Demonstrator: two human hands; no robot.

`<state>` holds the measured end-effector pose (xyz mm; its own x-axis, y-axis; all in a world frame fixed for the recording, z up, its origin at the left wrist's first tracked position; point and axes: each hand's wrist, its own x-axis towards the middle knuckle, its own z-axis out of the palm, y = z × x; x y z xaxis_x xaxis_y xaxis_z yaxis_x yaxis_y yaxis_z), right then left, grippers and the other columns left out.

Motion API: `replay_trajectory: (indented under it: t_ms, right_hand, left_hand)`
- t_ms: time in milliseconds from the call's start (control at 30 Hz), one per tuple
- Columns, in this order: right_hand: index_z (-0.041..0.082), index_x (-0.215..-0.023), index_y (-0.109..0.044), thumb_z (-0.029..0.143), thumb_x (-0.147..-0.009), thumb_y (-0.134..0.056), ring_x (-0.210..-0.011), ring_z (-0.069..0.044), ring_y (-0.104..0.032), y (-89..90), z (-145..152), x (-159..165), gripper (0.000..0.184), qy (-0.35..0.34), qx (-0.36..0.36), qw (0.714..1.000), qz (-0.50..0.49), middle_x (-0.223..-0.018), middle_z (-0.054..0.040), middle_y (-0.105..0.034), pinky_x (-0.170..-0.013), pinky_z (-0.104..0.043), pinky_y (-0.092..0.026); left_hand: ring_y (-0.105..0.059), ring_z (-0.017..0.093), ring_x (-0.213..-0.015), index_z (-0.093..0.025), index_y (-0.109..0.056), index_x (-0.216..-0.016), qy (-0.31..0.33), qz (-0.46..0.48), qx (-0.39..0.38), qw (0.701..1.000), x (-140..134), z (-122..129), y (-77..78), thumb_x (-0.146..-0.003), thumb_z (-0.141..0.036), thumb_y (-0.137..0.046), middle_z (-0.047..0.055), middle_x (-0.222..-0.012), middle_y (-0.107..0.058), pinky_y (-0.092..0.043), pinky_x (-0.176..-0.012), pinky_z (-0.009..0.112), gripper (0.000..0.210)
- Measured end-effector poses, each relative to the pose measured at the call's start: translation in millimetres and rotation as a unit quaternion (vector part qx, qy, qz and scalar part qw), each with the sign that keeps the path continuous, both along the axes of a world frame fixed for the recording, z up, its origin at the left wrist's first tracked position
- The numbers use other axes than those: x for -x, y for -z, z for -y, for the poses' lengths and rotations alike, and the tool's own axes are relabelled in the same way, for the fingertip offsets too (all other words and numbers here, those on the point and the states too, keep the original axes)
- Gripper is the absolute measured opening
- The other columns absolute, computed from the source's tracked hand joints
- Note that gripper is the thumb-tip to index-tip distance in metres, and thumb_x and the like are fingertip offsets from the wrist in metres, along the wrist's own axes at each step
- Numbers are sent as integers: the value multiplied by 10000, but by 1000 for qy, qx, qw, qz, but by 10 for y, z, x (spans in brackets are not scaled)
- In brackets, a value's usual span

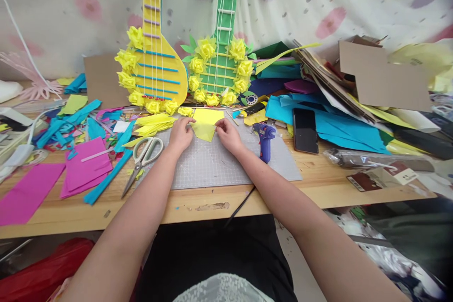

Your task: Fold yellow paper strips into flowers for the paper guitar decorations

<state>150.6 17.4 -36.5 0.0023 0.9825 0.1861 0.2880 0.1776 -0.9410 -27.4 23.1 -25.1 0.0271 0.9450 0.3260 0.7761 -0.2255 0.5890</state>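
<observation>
A small pale yellow crepe-paper piece (pixel 204 132) with a pointed lower edge is stretched between my two hands above the grey cutting mat (pixel 201 165). My left hand (pixel 181 135) pinches its left corner, and my right hand (pixel 229 136) grips the right corner. Just behind it lies a brighter yellow paper sheet (pixel 209 116). Scissors (pixel 146 156) with pale handles rest left of my left forearm. To the right of my right hand, a blue glue gun (pixel 264 140) stands on the mat.
Two paper-covered guitar shapes, one yellow (pixel 168 66) and one green (pixel 226 63), stand at the back with yellow paper flowers. Magenta sheets (pixel 87 165) and blue scraps (pixel 53 132) cover the left side. A phone (pixel 306 131) lies right, near stacked cardboard (pixel 384 75).
</observation>
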Motion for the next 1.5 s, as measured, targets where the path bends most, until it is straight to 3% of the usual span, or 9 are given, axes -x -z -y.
replay_trajectory:
  t_ms: [133, 267, 433, 567, 900, 1033, 1133, 1267, 1500]
  right_hand:
    - [212, -793, -458, 196, -660, -421, -678, -121, -515, -43, -35, -19, 139, 24, 54, 992, -115, -732, 22, -532, -658, -272, -413]
    - [205, -805, -457, 193, -637, -435, -623, -97, -497, -121, -25, -50, 170, 41, 91, 978, -185, -682, 42, -523, -644, -253, -408]
    - [203, -798, -460, 187, -627, -448, -580, -80, -475, -150, -6, -72, 173, 35, 107, 971, -210, -653, 56, -531, -630, -241, -405]
    - [204, -793, -464, 178, -635, -454, -612, -83, -500, -113, -6, -56, 161, 22, 89, 975, -202, -666, 55, -527, -638, -233, -417]
    - [208, -828, -438, 142, -681, -406, -649, -98, -536, -30, -63, -35, 164, 26, 84, 986, -142, -683, 44, -524, -676, -243, -450]
    - [203, -859, -478, 138, -698, -404, -699, -120, -534, -21, -13, -69, 188, 1, 22, 999, -38, -759, 7, -566, -696, -268, -445]
    - [196, -903, -548, 103, -696, -407, -757, -139, -516, -24, 19, -121, 267, -42, -45, 994, 94, -852, -20, -613, -747, -295, -425]
    - [175, -940, -579, 52, -692, -391, -780, -148, -517, -35, 27, -167, 335, -78, -43, 984, 155, -844, -28, -630, -772, -300, -414]
    - [177, -935, -580, 36, -692, -399, -820, -152, -529, -78, 75, -156, 334, -87, -57, 973, 204, -822, -21, -619, -779, -291, -414]
  left_hand:
    - [-540, 188, -1040, -192, -604, -1009, -16, 25, 22, 999, -40, -111, -42, -711, -67, -447, 65, -1095, -600, -431, -933, 335, 359]
    - [-546, 192, -1079, -186, -601, -1024, 23, -13, 123, 992, -99, -286, -216, -736, -190, -527, 71, -1154, -600, -417, -941, 313, 298]
    - [-558, 226, -1087, -187, -535, -1132, 0, -125, 223, 967, -189, -407, -472, -650, -239, -641, 95, -1214, -579, -430, -893, 302, 496]
    - [-577, 231, -1047, -199, -511, -1146, -6, -181, 248, 952, -274, -403, -531, -565, -245, -696, 90, -1194, -585, -451, -815, 279, 611]
    - [-611, 234, -899, -189, -492, -1096, -19, -125, 218, 968, -232, -303, -372, -586, -246, -680, 92, -1025, -637, -454, -714, 314, 546]
    - [-562, 218, -992, -181, -525, -1060, -45, -73, 76, 993, -157, -16, -194, -748, -258, -548, 102, -1083, -592, -435, -833, 339, 321]
    - [-506, 213, -1052, -196, -567, -983, 16, -59, -9, 998, -146, 201, -66, -787, -305, -532, 78, -1049, -600, -378, -947, 347, 226]
    - [-463, 240, -1080, -220, -605, -930, 95, -98, 11, 991, -204, 289, -12, -742, -403, -601, 60, -1039, -595, -352, -967, 388, 262]
    - [-458, 242, -1091, -227, -622, -862, 97, -104, 29, 989, -248, 186, -47, -717, -314, -630, 52, -1034, -583, -348, -971, 406, 169]
